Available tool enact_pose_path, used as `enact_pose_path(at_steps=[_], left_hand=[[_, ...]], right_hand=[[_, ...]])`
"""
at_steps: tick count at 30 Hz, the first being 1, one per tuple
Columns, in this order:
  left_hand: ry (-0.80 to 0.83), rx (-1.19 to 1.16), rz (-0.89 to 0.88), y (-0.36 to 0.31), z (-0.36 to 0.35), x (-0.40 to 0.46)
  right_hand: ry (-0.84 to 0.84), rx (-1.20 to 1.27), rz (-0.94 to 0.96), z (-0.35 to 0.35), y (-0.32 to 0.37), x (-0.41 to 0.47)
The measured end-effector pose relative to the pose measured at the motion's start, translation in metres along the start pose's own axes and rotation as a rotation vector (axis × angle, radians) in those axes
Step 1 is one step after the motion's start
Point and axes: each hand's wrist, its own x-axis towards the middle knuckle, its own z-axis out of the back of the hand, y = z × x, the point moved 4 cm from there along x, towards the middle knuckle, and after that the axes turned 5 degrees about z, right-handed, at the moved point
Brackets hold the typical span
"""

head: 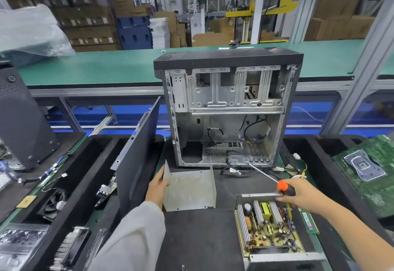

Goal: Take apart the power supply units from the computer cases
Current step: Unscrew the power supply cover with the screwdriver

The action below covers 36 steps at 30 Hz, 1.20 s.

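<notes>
I take the computer case (226,110) as reference: it stands upright at the middle of the black mat (198,234), its open side facing me and its interior stripped to loose cables.

Directly in front of the case, toward its left corner, lies the bent metal cover (189,189) of the power supply. My left hand (156,187) holds the cover's left wall, thumb on the inner face; the other fingers are hidden behind the sheet.

In front of the case on the right sits the opened power supply unit (270,230), circuit board and heat sinks exposed. My right hand (298,196) has its fingers curled around the handle of an orange-collared screwdriver (277,182), and rests at the unit's far rim. The shaft points at the case's lower right corner.

Left of the case, a detached side panel (138,153) leans upright. Far right of the case lies a green motherboard (366,170).
</notes>
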Motion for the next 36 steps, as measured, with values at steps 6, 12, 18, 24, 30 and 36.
enact_pose_path(at_steps=[6,12,18,24,30,36], left_hand=[[0.09,0.203,0.034,-0.006,0.008,0.017],[-0.121,0.421,-0.084,-0.019,0.0,-0.009],[0.181,0.642,-0.595,-0.021,-0.088,-0.095],[0.721,0.808,-0.412,0.016,-0.136,-0.131],[0.767,0.85,-0.467,0.019,-0.133,-0.132],[0.786,0.808,-0.439,0.027,-0.133,-0.128]], right_hand=[[0.018,0.035,-0.024,-0.001,-0.002,0.001],[0.034,0.088,-0.038,-0.002,0.001,-0.001],[0.011,0.084,-0.097,-0.005,0.009,-0.016],[-0.204,-0.094,-0.201,0.008,0.03,-0.05],[-0.244,0.187,-0.311,0.013,0.052,-0.104],[-0.302,0.178,-0.279,0.031,0.074,-0.137]])
